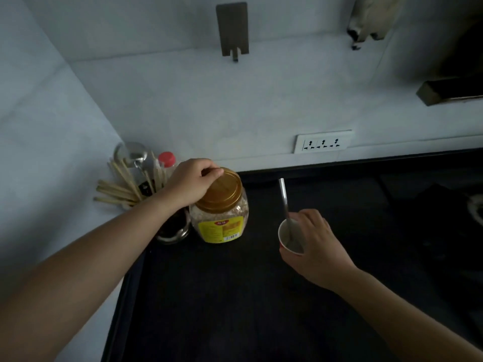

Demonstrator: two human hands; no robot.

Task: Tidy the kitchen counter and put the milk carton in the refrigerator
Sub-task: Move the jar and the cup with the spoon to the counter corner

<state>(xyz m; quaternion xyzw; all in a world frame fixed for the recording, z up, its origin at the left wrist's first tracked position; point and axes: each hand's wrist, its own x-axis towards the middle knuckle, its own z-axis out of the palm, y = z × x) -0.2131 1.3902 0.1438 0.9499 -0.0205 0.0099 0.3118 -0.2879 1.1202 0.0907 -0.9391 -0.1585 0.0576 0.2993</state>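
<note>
Surface: dark kitchen counter (235,296), white wall behind.
Left hand (192,182): fingers curled on gold lid of one oat jar (220,218), far left.
Right hand (317,246): wrapped round one paper cup (290,237), one spoon (285,202) upright inside.
Milk carton: not in view.
Key relation: jar upright directly under left hand.
</note>
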